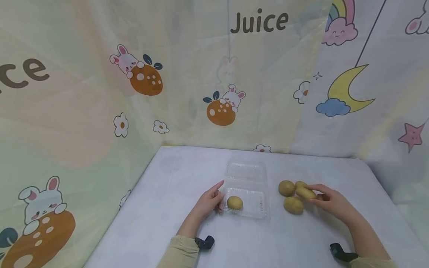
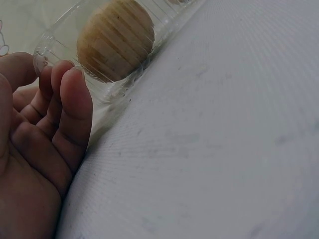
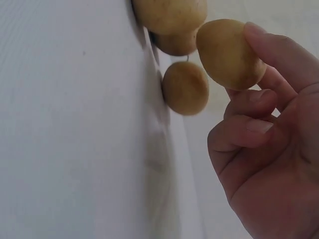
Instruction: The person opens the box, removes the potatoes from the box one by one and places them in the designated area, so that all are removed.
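Observation:
My right hand (image 1: pixel 331 201) pinches a potato (image 3: pixel 227 55) between thumb and fingertips, raised off the table in the right wrist view. Close beside it are three more potatoes, one nearer me (image 1: pixel 293 205), one at the left (image 1: pixel 286 188) and one partly hidden behind the held one (image 1: pixel 300 184). At the left edge of an opened clear plastic container (image 1: pixel 253 211), my left hand (image 1: pixel 208 203) holds the rim, fingers curled against it in the left wrist view. A single potato (image 1: pixel 235 203) lies in the container's near half, towards its left side.
The container's lid (image 1: pixel 246 170) lies folded back, away from me. A white cloth covers the table (image 1: pixel 174 186). Printed curtains (image 1: pixel 187 74) hang behind the table and along both sides. Each wrist wears a black device, the left one (image 1: pixel 205 243) near the sleeve.

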### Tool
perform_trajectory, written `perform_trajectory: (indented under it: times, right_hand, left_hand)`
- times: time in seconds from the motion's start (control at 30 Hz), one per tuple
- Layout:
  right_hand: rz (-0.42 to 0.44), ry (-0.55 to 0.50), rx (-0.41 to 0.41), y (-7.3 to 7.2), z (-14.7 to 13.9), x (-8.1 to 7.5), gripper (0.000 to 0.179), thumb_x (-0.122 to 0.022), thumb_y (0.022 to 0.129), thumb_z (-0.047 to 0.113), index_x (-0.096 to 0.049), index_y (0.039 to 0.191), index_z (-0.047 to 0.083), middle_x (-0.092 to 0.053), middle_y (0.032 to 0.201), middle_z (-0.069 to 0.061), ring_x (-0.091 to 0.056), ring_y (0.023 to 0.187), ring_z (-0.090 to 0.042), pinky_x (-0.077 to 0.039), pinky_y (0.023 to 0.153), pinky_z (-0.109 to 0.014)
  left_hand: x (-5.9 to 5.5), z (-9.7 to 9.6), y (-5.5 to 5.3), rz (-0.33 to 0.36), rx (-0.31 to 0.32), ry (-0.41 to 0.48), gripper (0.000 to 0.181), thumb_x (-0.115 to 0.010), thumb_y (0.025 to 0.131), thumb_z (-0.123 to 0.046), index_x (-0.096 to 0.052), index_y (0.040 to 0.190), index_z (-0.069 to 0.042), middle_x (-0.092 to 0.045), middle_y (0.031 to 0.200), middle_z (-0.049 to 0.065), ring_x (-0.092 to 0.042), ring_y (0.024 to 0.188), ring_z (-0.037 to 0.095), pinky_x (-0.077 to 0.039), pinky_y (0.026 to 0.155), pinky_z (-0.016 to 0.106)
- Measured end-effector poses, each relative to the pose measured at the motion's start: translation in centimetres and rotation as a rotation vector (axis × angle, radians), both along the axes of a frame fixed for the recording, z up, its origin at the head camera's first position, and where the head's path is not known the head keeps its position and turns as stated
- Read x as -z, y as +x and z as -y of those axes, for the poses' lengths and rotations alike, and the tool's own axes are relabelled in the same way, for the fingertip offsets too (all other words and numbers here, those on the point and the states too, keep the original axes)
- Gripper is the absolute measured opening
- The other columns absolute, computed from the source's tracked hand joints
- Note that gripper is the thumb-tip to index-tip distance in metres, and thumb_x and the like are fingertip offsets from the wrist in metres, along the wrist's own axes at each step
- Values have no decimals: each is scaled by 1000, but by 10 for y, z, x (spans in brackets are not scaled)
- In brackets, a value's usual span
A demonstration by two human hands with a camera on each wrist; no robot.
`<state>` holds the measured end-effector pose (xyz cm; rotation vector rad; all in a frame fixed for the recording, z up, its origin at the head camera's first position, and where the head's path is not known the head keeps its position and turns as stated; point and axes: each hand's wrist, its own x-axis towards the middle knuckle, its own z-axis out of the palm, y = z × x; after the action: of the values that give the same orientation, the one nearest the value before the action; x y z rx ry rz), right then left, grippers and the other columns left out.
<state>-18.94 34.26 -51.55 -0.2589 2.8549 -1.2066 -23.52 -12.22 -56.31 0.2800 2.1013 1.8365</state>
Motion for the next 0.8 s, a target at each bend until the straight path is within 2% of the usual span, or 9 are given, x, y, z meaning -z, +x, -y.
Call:
perform_trajectory:
  times: [0.13,0.33,0.57,0.8]
  right_hand:
    - [30,49,30,2,-7,5,55,-73,88,40,-58,135,15,-58,111,-6,-50,76,-5,-44,60,-22]
    - [117,132,52,1,-10,12,64,-72,85,51,-58,137,17,-57,126,-13,-52,85,-14,-43,69,-26]
    - [118,142,56,3,-12,13,62,-73,85,50,-59,136,17,-58,116,-9,-50,79,-10,-40,66,-24]
    - [131,172,49,6,-15,14,62,-73,85,49,-60,134,15,-59,129,-16,-53,89,-16,-44,72,-28]
  left_hand:
    - [1,0,-1,0,-1,7,56,-58,100,-29,-38,152,-30,-58,78,2,-60,62,16,-58,61,32]
    - [1,0,-1,-4,3,8,56,-57,101,-28,-37,153,-29,-58,78,2,-61,62,16,-58,61,32]
    - [1,0,-1,6,-8,7,54,-57,100,-29,-39,151,-33,-59,79,3,-61,62,16,-58,61,32]
    - [3,0,-1,7,-17,0,54,-59,100,-30,-40,150,-34,-59,79,3,-61,62,17,-58,61,32]
